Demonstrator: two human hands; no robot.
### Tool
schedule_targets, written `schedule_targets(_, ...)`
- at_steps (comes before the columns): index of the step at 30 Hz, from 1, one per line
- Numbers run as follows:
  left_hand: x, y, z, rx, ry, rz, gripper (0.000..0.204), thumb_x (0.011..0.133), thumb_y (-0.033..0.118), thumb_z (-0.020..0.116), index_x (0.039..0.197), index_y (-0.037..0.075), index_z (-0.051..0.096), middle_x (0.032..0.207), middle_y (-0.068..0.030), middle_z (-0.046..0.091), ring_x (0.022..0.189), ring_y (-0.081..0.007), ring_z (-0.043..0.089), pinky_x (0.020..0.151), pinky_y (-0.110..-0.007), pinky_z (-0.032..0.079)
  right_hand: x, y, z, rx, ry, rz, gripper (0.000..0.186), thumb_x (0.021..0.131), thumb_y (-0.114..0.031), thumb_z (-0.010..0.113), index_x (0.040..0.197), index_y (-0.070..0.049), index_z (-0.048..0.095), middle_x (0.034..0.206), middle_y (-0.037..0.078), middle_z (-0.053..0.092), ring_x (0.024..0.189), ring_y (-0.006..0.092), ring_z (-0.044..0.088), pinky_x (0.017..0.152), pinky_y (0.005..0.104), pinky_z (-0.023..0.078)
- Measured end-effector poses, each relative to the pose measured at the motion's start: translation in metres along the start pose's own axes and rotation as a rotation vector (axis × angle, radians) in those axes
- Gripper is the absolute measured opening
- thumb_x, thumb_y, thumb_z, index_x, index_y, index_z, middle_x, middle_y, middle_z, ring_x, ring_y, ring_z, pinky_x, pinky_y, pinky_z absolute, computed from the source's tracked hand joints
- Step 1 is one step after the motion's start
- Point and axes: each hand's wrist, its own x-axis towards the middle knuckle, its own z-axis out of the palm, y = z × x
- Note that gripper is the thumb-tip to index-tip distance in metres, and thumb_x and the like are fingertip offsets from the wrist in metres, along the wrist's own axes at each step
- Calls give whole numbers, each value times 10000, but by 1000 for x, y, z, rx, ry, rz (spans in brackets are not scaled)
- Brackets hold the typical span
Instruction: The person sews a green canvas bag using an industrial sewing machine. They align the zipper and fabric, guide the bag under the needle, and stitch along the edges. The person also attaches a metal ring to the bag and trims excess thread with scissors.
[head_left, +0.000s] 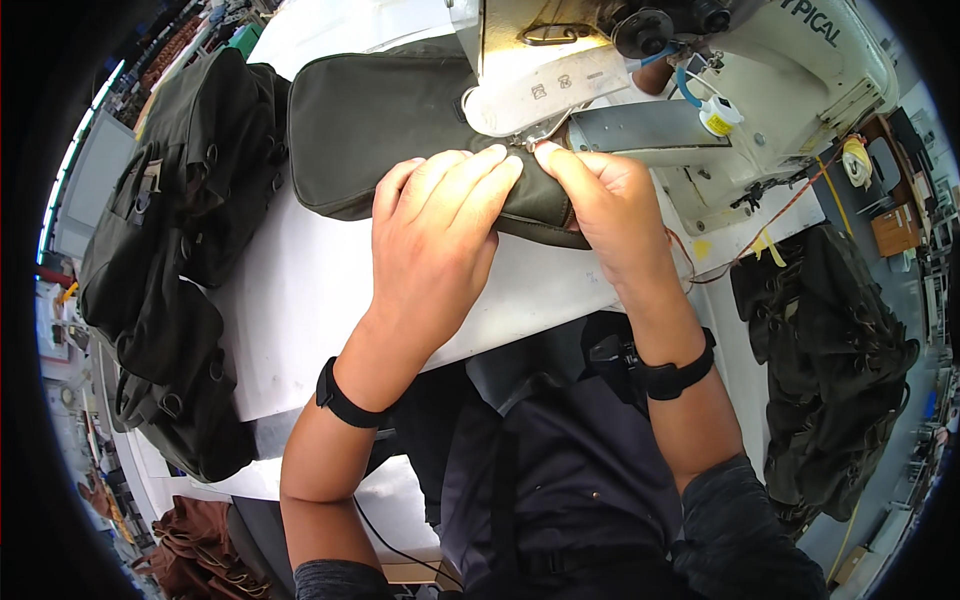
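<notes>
A dark olive fabric bag (385,125) lies under the head of a cream industrial sewing machine (860,60), its near edge toward me. My left hand (435,215) grips that near edge, its fingers laid together over the top and the thumb hidden. My right hand (610,200) pinches the bag's right part, thumb on top close to the presser foot (530,135) and the other fingers mostly out of sight. Both sets of fingertips almost meet just below the foot. The needle itself cannot be made out.
Several dark olive bags are heaped on the left of the white table (290,320); one bag (200,170) leans near its edge. More olive bags (830,360) hang at the right. Brown fabric (205,550) lies lower left. A reddish cord (740,260) runs by the machine's base.
</notes>
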Motion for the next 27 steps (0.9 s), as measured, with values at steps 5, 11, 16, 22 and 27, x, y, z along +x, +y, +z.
schedule_targets(5,0,2,1,17,6,-6,570,698,-54,743,1248,94,716,1266,-42,730,1182,-253,649,1070,-439,434,-6,0,-9,-99,-19,-68,438,1041,-244,657,678,-8,590,618,-66,496,614,21,408,538,266,343)
schedule_targets(11,-1,1,2,26,1,-16,630,655,-63,763,1260,107,725,1296,-37,731,1209,-268,646,1080,-444,442,-27,5,-39,-264,130,-129,357,1067,-294,651,945,31,734,707,5,659,671,47,545,630,250,443)
schedule_targets(16,-2,1,1,31,7,-21,630,657,-64,759,1263,108,726,1299,-37,730,1208,-265,645,1075,-445,447,-30,23,-69,-828,174,-150,228,1011,-177,673,1103,18,744,861,89,731,817,265,705,732,395,528)
schedule_targets(22,-1,1,2,6,10,-11,623,658,-62,760,1257,108,727,1300,-38,730,1206,-265,648,1078,-443,445,-31,77,-118,-1404,138,-467,328,948,-77,654,1270,-19,677,1156,117,697,1108,333,646,998,505,490)
schedule_targets(27,-2,2,2,37,12,-21,627,653,-62,759,1255,108,725,1295,-36,730,1204,-266,651,1076,-446,446,-12,73,-130,-1454,51,-551,283,939,-80,630,1214,-32,673,1060,138,688,979,352,663,909,501,532)
